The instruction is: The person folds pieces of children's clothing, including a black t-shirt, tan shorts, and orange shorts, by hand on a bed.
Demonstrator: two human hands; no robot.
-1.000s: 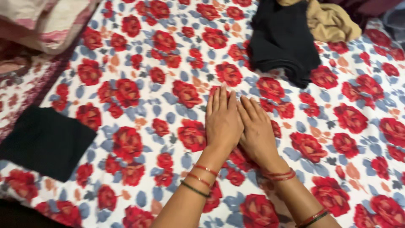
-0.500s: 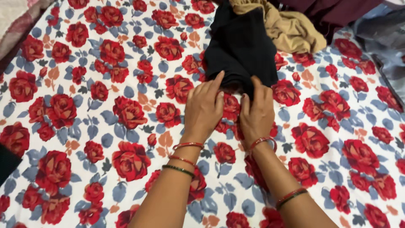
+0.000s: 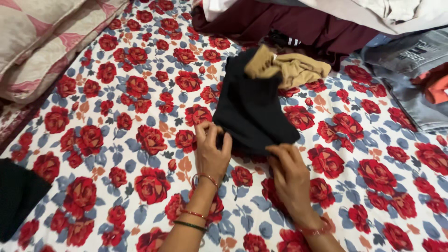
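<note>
Two hands pinched the near edge of a black garment [image 3: 252, 109] on the flowered bed [image 3: 116, 140], left hand [image 3: 212, 151] at its left corner, right hand [image 3: 289, 172] at its right. Beyond the garment lay a tan cloth [image 3: 294, 67], then a maroon heap [image 3: 298, 25], likely unsorted laundry.

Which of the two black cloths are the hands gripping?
The black garment under the tan cloth; left hand and right hand pinch its near edge. The other black cloth lies untouched.
</note>
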